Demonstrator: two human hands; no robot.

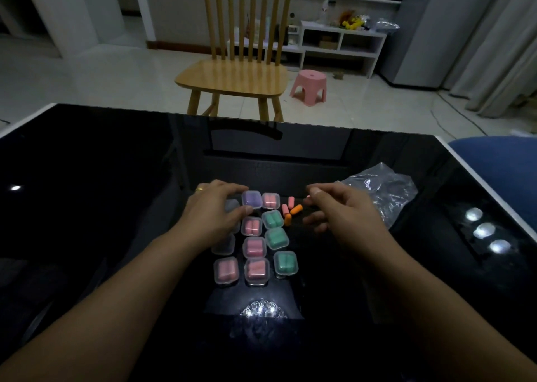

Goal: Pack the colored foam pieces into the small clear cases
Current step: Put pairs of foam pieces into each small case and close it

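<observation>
Several small clear cases lie in rows on the black glass table (pixel 87 207). Some hold pink foam pieces (pixel 254 247), others green ones (pixel 286 262). My left hand (pixel 213 210) grips the purple-filled case (pixel 251 199) at the far end, fingers behind it and thumb in front. A greyish case (pixel 223 246) is partly hidden under that hand. Loose orange and pink foam pieces (pixel 292 210) lie just right of the cases. My right hand (pixel 343 210) hovers over them with curled fingers, and a bit of a pink foam piece (pixel 308 197) shows pinched at its fingertips.
A crumpled clear plastic bag (pixel 386 195) lies right of my right hand. A wooden chair (pixel 235 76) stands beyond the table's far edge, with a pink stool (pixel 309 86) on the floor. A blue cushion (pixel 499 172) sits past the right edge.
</observation>
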